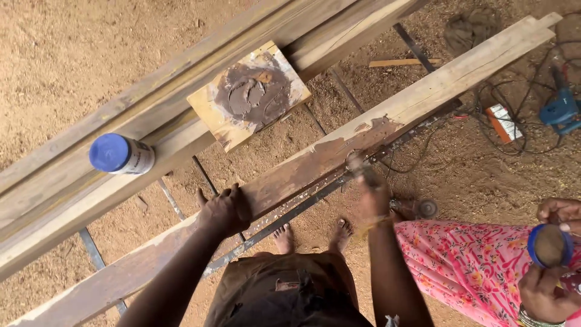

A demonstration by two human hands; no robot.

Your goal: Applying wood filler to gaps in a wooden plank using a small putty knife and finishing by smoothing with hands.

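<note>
A long wooden plank (pixel 448 79) runs diagonally from lower left to upper right on a metal frame, with brown filler paste smeared over its middle (pixel 315 160). My left hand (pixel 223 209) rests flat on the plank's near edge, fingers spread. My right hand (pixel 370 195) is blurred and grips a small scraper (pixel 356 162) whose blade touches the smeared part of the plank. A square wooden board (pixel 249 94) carrying a mound of brown paste lies on the stacked planks behind.
A plastic jar with a blue lid (pixel 120 154) lies on the stacked planks at left. Another person in a pink floral garment (pixel 478 266) stands at right, hands on a blue-rimmed jar (pixel 549 245). A blue power tool (pixel 561 109) and cables lie on the sawdust floor.
</note>
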